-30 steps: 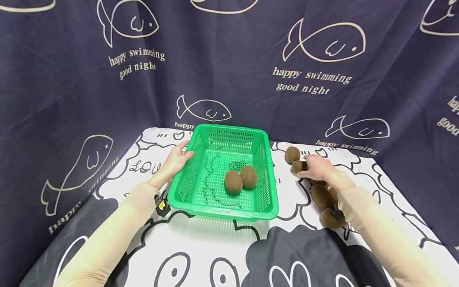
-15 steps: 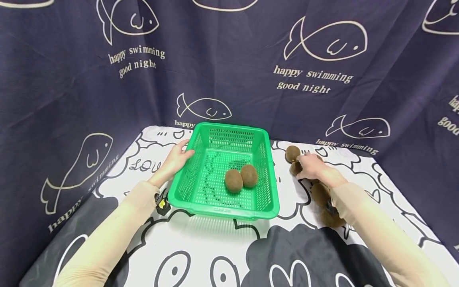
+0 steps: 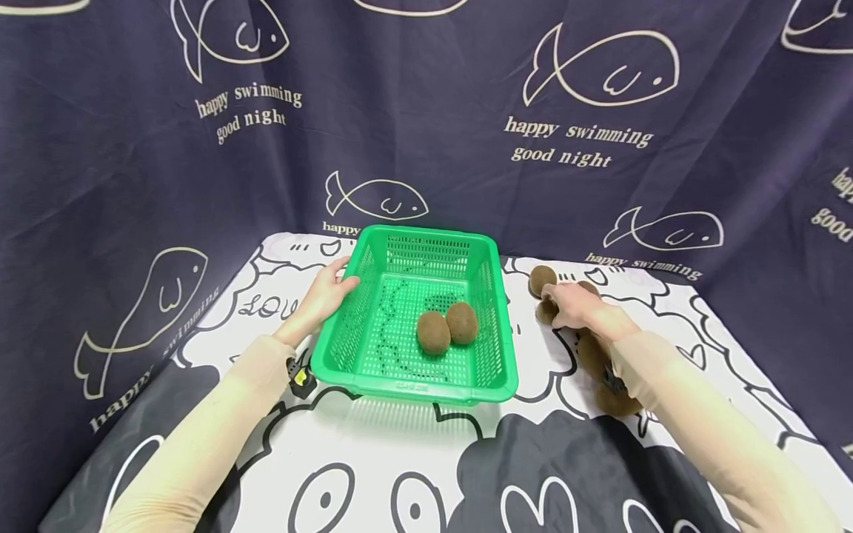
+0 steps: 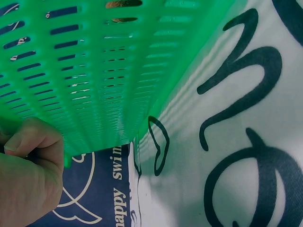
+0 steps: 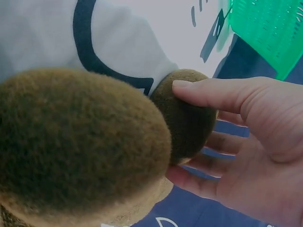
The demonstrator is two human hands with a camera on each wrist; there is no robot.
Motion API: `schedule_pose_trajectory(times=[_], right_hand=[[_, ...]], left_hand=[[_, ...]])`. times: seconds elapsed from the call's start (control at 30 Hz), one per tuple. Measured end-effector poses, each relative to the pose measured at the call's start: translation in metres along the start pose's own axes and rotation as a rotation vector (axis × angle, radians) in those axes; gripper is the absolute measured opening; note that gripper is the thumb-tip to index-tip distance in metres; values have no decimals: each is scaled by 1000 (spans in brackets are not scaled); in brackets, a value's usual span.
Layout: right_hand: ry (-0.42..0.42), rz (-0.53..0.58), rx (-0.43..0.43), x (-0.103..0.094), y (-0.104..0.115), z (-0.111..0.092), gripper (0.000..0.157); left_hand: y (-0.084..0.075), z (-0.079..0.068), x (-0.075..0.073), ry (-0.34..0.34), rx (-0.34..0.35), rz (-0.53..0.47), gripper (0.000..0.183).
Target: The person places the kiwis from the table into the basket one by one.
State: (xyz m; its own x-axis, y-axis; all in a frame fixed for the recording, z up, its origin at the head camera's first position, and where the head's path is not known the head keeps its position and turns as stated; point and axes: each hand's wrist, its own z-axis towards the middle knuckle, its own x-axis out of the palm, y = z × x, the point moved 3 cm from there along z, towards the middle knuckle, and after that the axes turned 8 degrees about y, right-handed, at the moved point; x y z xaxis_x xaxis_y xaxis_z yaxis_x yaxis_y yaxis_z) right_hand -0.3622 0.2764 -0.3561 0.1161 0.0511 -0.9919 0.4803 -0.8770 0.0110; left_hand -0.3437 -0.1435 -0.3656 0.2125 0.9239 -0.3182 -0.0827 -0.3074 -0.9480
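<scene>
My left hand (image 3: 326, 292) grips the left rim of a green plastic basket (image 3: 413, 391). Two brown, fuzzy kiwis lie touching inside it, a left one (image 3: 433, 333) and a right one (image 3: 462, 323). In the left wrist view, curled fingers of the hand (image 4: 33, 161) hold the edge beside the slotted wall (image 4: 104, 80). To the right of the basket, my right hand (image 3: 577, 305) holds a kiwi (image 3: 546, 312) low over the table. Seen from the right wrist, the thumb lies on top of that kiwi (image 5: 187, 123) and the fingers reach round its far side.
One kiwi (image 3: 543, 280) sits just behind the held one, another (image 3: 588, 287) beyond the hand. More kiwis (image 3: 616, 400) lie partly hidden under the right forearm; one (image 5: 75, 142) looms large in the right wrist view. A dark printed curtain (image 3: 426, 111) backs the patterned tablecloth (image 3: 373, 459).
My right hand has shifted slightly left and its fingers have come round the kiwi. The left hand stays on the basket, and the kiwis inside lie as before.
</scene>
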Motion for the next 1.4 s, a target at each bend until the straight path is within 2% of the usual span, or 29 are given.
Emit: schedule_pose_trajectory(times=[0.1, 0.6, 0.87, 1.13, 1.4], right_hand=[[-8, 30, -19, -3, 0, 0, 43], [-152, 178, -62, -21, 2, -11, 48], [-268, 271, -101, -35, 6, -21, 44], [-320, 398, -75, -40, 3, -25, 41], [-339, 433, -50, -40, 5, -23, 42]], left_hand=[[0, 0, -1, -2, -6, 4, 58], [2, 0, -3, -2, -5, -3, 57], [4, -1, 0, 18, -32, -25, 57], [2, -1, 1, 8, 0, -9, 56], [0, -1, 2, 15, -1, -38, 57]])
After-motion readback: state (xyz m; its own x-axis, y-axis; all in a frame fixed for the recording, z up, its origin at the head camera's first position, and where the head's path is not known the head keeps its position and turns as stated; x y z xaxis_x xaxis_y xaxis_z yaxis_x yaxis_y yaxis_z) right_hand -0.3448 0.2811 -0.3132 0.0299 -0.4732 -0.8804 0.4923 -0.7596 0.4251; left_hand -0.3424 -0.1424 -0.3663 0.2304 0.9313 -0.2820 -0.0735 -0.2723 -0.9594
